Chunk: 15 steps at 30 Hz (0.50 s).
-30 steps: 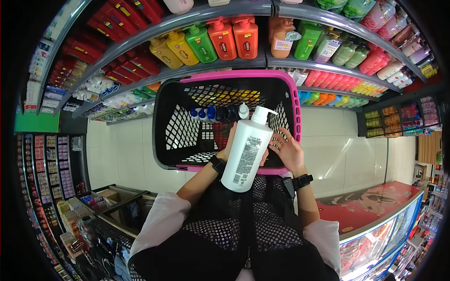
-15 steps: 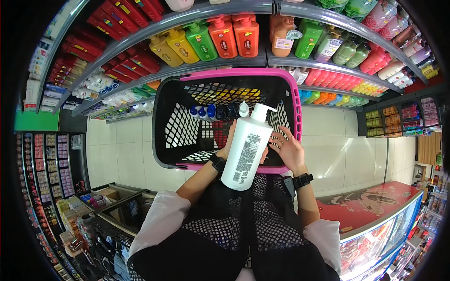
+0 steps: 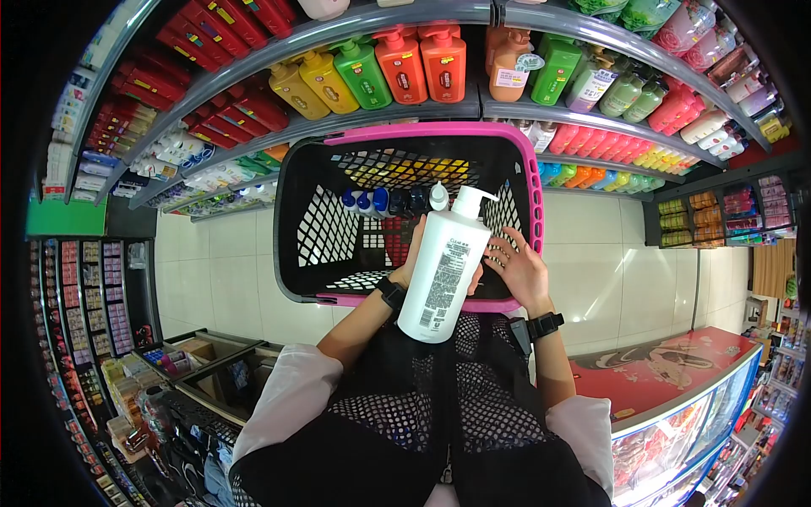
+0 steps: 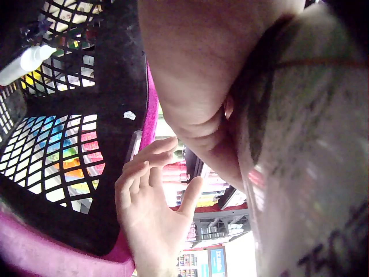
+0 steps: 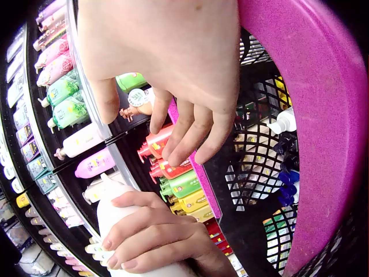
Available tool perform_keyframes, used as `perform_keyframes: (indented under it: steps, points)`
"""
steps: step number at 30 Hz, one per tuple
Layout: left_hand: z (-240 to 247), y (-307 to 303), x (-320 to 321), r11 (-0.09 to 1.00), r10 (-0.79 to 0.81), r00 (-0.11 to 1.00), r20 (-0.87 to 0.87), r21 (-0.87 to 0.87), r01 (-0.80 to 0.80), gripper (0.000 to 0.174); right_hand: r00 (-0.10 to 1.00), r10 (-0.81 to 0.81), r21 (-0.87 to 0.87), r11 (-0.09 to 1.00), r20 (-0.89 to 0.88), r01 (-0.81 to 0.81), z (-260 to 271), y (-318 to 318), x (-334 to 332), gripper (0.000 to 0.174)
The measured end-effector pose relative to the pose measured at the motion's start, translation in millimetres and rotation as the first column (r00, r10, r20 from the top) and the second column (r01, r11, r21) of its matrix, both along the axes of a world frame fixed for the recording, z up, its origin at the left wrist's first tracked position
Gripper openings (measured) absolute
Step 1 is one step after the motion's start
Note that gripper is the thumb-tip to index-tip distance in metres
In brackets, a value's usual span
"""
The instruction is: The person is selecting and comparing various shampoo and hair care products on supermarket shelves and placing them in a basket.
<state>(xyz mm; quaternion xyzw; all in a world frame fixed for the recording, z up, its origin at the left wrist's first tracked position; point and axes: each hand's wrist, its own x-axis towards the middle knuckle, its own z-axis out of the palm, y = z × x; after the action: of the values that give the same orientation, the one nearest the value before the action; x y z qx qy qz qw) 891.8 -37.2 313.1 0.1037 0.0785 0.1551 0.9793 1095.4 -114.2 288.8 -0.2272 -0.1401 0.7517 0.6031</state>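
Note:
A large white pump bottle (image 3: 445, 275), its printed back label facing up, is tilted over the near side of a black and pink basket (image 3: 405, 133). My left hand (image 3: 411, 260) grips it from behind; in the right wrist view the fingers of the left hand (image 5: 158, 234) curl round the white bottle (image 5: 115, 208). My right hand (image 3: 522, 272) hovers at the bottle's right side, fingers spread and loosely bent, holding nothing; the left wrist view shows the right hand (image 4: 153, 213) apart from the bottle (image 4: 311, 156).
Inside the basket stand a white-capped bottle (image 3: 438, 198) and several blue-capped ones (image 3: 380, 201). Shelves of pump bottles (image 3: 402, 72) line the far side. A red-topped freezer (image 3: 667, 372) is at the right, a display case (image 3: 228, 380) at the lower left.
The bottle and the basket's rim have shifted very slightly upward in the head view since the first frame. Both hands keep their pose.

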Motion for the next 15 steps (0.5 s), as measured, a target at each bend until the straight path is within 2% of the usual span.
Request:
perform_keyframes:
  steps: [13,15]
  points:
    - [-3.9,1.9,2.1,0.998,0.004,1.000,-0.023,0.060,-0.003,0.108,1.000,-0.002,0.002,1.000,-0.004,0.002,1.2,1.4,-0.1,0.053]
    - [-0.6,1.4,3.9,0.995,0.001,0.999,0.036,0.103,-0.005,0.105,1.000,-0.003,-0.001,1.000,0.002,0.003,3.3,1.4,0.3,0.052]
